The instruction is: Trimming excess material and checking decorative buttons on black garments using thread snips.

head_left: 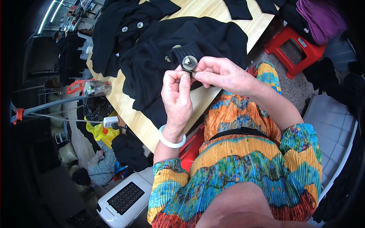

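Note:
A black knitted garment (152,49) lies bunched on the table in front of me. Its ribbed edge (186,52) is drawn toward me and carries a large round button (189,62) with a dark centre and a pale, shiny rim. Just below the button, my left hand (178,95) pinches the edge of the black fabric between thumb and fingers. From the right, my right hand (224,75) is closed at the same edge, thumb against fingers. Both sets of fingertips nearly meet. Whether a needle or thread is between them is too small to tell.
The wooden table (142,131) carries another black garment (114,34) with pale buttons at the far left. A red stool (296,49) bears dark and purple cloth (321,21). Lower left stand a yellow bag (102,133) and a white case (125,197). Another person (102,167) is further left.

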`<state>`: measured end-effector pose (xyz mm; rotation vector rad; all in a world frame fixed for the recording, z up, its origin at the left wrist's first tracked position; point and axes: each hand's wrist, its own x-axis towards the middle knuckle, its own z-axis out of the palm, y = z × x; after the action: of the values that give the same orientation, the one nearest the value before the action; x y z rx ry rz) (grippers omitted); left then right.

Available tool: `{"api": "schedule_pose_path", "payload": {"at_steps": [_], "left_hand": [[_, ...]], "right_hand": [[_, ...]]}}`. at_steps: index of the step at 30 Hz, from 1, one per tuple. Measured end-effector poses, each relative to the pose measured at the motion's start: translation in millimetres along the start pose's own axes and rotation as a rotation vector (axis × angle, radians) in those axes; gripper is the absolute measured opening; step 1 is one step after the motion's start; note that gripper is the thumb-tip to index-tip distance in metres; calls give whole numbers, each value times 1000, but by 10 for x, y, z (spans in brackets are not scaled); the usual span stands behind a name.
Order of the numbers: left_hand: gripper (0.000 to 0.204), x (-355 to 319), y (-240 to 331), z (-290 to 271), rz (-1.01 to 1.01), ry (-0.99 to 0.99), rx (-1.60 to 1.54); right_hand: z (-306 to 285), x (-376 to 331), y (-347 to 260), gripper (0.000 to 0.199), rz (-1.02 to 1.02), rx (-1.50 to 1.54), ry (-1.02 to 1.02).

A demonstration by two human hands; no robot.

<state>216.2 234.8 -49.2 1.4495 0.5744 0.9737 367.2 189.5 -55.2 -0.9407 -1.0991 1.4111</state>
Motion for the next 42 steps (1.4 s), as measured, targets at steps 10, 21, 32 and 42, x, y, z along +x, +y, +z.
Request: {"api": "schedule_pose_path", "payload": {"at_steps": [10,21,32,42], "left_hand": [[4,-241,-286,319,-20,-329,304],[8,-429,-486,-20,-287,-578,435],[9,-173,-271,-753,0,14,679],[32,594,-173,-350,265,102,616]], "right_hand": [[-238,-222,-202,17,-159,31,265],[94,392,-18,27,-519,-1045,225],[-309,815,-29,27,-132,-1137,107],[-557,59,-948,21,-250,-627,300]]}}
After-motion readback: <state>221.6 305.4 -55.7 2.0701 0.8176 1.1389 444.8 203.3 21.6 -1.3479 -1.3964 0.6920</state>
